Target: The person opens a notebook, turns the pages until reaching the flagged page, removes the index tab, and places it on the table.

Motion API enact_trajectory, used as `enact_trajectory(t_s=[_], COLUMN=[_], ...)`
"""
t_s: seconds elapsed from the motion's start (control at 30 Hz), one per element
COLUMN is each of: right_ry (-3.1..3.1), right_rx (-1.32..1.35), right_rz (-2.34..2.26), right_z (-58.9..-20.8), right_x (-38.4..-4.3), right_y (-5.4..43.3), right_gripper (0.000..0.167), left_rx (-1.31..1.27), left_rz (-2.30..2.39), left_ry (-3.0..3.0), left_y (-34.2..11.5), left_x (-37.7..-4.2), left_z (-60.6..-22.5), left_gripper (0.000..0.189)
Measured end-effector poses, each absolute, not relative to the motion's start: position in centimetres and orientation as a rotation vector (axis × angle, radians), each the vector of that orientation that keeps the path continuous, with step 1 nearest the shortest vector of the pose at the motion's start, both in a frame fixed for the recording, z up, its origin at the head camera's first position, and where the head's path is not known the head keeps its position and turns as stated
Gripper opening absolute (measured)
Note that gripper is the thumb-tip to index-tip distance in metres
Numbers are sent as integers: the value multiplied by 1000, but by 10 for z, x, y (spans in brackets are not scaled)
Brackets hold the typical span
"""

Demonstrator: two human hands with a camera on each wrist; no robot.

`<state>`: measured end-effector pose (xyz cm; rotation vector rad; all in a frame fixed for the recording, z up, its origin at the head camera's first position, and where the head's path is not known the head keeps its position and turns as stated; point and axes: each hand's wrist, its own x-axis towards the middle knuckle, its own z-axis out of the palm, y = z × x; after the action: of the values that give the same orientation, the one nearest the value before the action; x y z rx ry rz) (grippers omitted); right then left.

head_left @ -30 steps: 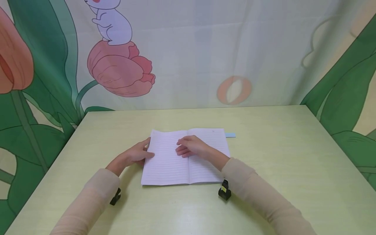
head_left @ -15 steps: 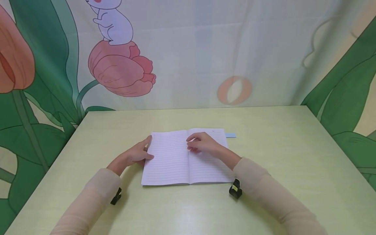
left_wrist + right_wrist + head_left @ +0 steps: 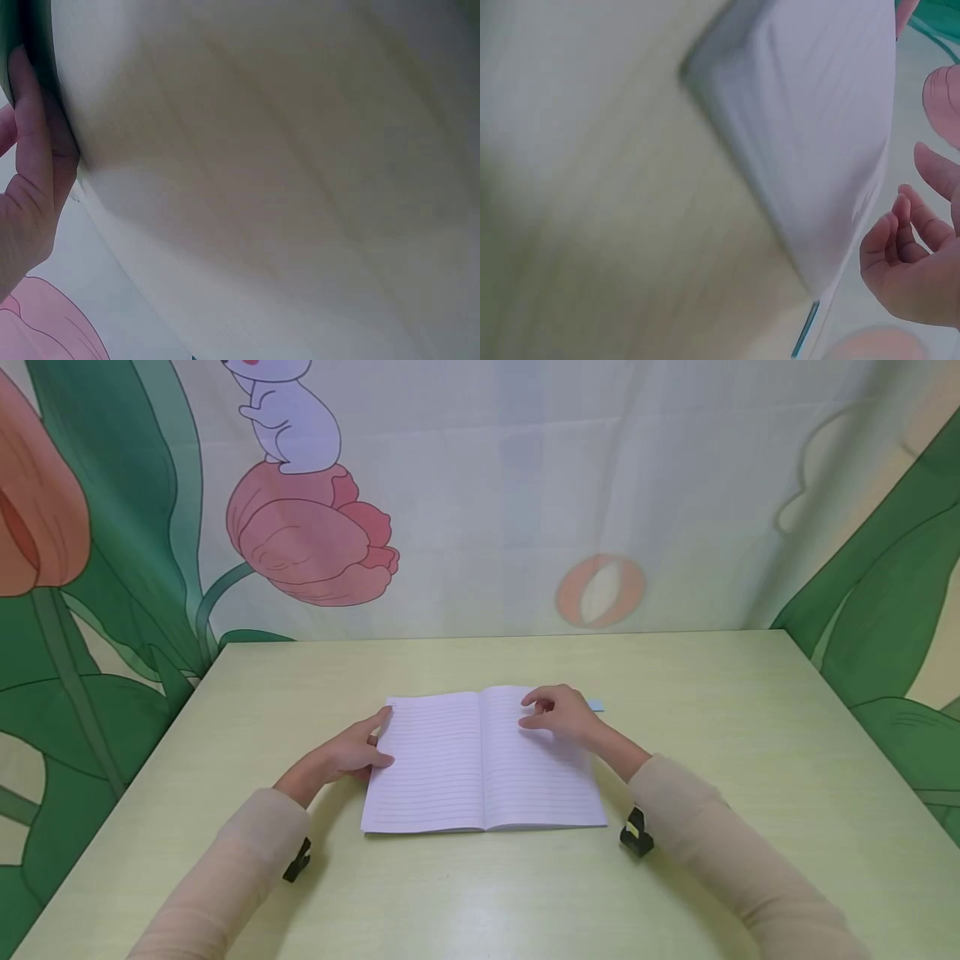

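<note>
An open lined notebook [image 3: 427, 768] lies flat on the table, both pages facing up. At its left edge my left hand [image 3: 347, 753] holds on, thumb over the page and the other fingers along the side. The left wrist view catches part of that hand [image 3: 34, 180] at a dark green edge. Over the upper right page is my right hand [image 3: 562, 714], fingers loosely bent and holding nothing. A gap shows between thumb and fingers of this hand [image 3: 922, 259] in the right wrist view, beside the notebook's pages [image 3: 817, 150].
A light blue strip [image 3: 597, 705] sticks out past the notebook's right side, partly behind the right hand. The pale wooden table [image 3: 450, 902] reaches back to a printed cloth backdrop [image 3: 480, 527]. Small black devices are worn at the left wrist [image 3: 297, 862] and right wrist [image 3: 636, 833].
My right hand has moved rightward across the notebook, from the left page past the fold to the upper right page. The left hand has stayed at the left edge.
</note>
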<state>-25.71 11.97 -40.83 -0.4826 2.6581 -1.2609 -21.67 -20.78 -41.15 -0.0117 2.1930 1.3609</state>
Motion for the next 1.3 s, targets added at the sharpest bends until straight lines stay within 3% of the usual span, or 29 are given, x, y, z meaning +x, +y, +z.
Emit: enact_trajectory(t_s=[0.27, 0.53, 1.0, 1.3], right_ry=[2854, 2854, 2856, 2882], right_rx=[-559, -434, -491, -535], right_rz=[-967, -750, -446, -692], right_z=[-409, -412, -416, -414], right_x=[-267, -274, -277, -270], right_y=[149, 167, 174, 167], right_gripper=[53, 68, 62, 51], left_rx=[-28, -34, -39, -29], left_rz=[1365, 1343, 1318, 1300], left_ry=[2193, 2206, 2224, 2225], left_y=[-207, -205, -206, -205], left_x=[-216, -216, -217, -217], left_z=[-411, -410, -411, -411], left_gripper=[84, 84, 83, 83])
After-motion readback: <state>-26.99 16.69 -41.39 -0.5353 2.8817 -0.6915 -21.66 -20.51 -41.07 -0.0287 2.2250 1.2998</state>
